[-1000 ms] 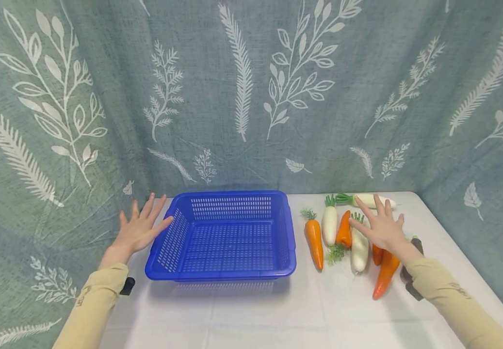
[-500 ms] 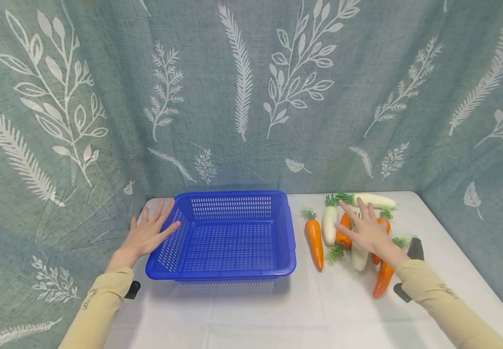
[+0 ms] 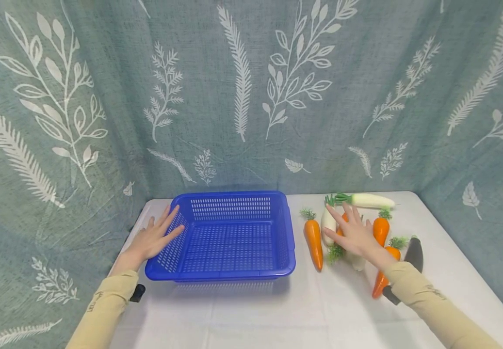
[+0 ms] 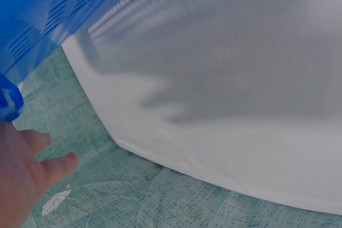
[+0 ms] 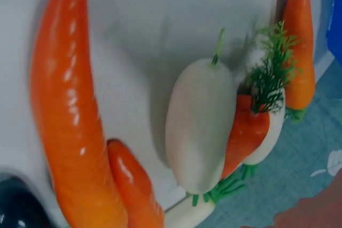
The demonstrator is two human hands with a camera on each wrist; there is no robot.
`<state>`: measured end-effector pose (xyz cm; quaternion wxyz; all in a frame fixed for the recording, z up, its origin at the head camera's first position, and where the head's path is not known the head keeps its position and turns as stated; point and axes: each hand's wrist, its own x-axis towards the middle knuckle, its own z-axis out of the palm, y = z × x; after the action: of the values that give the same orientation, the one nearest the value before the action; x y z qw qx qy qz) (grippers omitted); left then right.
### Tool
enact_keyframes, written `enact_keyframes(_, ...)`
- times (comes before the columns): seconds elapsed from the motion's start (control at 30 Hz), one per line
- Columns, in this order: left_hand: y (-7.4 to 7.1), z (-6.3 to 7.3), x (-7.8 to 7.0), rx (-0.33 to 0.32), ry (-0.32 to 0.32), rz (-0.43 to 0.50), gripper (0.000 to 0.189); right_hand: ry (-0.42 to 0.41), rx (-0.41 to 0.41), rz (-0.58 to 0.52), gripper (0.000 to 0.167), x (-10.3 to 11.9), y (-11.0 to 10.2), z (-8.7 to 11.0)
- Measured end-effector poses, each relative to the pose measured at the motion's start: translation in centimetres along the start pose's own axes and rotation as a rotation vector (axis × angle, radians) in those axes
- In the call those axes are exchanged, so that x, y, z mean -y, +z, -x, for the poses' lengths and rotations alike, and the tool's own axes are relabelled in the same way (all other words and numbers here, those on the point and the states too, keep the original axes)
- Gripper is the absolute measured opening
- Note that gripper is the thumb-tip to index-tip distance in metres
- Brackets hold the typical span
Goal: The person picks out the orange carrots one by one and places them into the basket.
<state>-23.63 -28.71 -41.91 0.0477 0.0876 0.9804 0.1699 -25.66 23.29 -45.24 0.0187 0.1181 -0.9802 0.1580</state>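
Note:
My left hand (image 3: 148,240), fingers spread, hovers at the left rim of a blue plastic basket (image 3: 229,277). In the left wrist view this hand (image 4: 24,177) shows below the basket wall (image 4: 48,14). Over a group of vegetables on the right, my right hand (image 3: 356,237) has its fingers apart and holds nothing. It partly hides a white radish (image 5: 200,126) and an orange carrot (image 5: 248,129). Another carrot (image 3: 314,245) lies nearest the basket, beside an upright-lying white radish (image 3: 328,223). Two more carrots, one large (image 5: 75,105), lie right of the hand.
A long white radish (image 3: 373,200) lies along the table's back edge. At the far right is a dark, elongated vegetable (image 3: 414,254). A green leaf-patterned curtain (image 3: 242,160) hangs behind and beside the white table (image 3: 242,320). Black devices sit under both wrists.
Both hands have drifted: the right one leftward over the vegetables, uncovering the carrots at right, the left one slightly right and down over the basket rim. Basket and vegetables stay put.

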Motion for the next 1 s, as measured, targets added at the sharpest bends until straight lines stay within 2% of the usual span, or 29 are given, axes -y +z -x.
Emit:
enact_keyframes(0.17, 0.4, -0.1, 0.2, 0.02, -0.009, 0.053, 0.073, -0.011, 0.003, -0.024, 0.069, 0.8, 0.4, 0.1)
enact_keyframes(0.3, 0.8, -0.3, 0.5, 0.006, 0.011, 0.121, 0.072, -0.027, -0.005, -0.045, 0.069, 1.4, 0.9, 0.0)
enact_keyframes(0.43, 0.9, -0.2, 0.1, -0.009, 0.013, 0.18, 0.072, -0.043, -0.012, -0.071, 0.069, 1.9, 1.6, 0.0)
enact_keyframes(0.7, 1.3, -0.3, 0.0, -0.053, -0.014, 0.214, 0.07, -0.051, -0.033, -0.158, 0.07, 3.0, 2.4, -0.5)
enact_keyframes(0.87, 1.6, -0.4, 0.3, -0.107, -0.01, 0.229, 0.067, -0.035, -0.034, -0.247, 0.072, 3.4, 3.0, -0.7)
enact_keyframes(1.0, 1.7, -0.5, 0.3, -0.121, -0.006, 0.247, 0.066, -0.02, -0.045, -0.305, 0.072, 3.6, 3.6, -1.0)
